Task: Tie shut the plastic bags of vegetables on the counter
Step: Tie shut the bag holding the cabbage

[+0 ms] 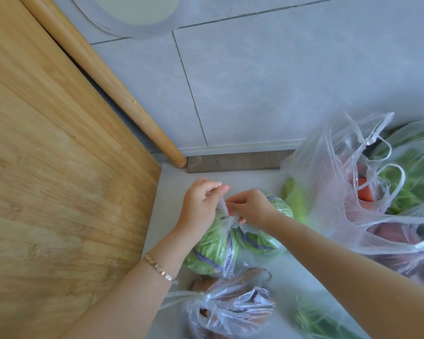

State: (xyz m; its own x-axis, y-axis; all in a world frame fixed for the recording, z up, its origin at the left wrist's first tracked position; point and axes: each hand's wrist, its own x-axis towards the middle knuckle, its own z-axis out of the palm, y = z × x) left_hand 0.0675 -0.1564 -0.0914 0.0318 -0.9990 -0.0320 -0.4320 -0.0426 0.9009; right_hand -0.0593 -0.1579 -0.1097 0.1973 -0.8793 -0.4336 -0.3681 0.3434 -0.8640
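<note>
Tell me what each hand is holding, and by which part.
Both hold the bag of green vegetables by its handles: the left hand pinches one strip, pulled upward; the right hand pinches the other at the gathered mouth.

Home kitchen: cutting board (pixel 59 167), rolling pin (pixel 113 94), tiled wall (pixel 279 81).

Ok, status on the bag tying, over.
Left hand and right hand both pinching handles of clear plastic bag of leafy greens, knot forming. Nearer clear bag of brown vegetables looks tied. Nothing blocking the hands.
</note>
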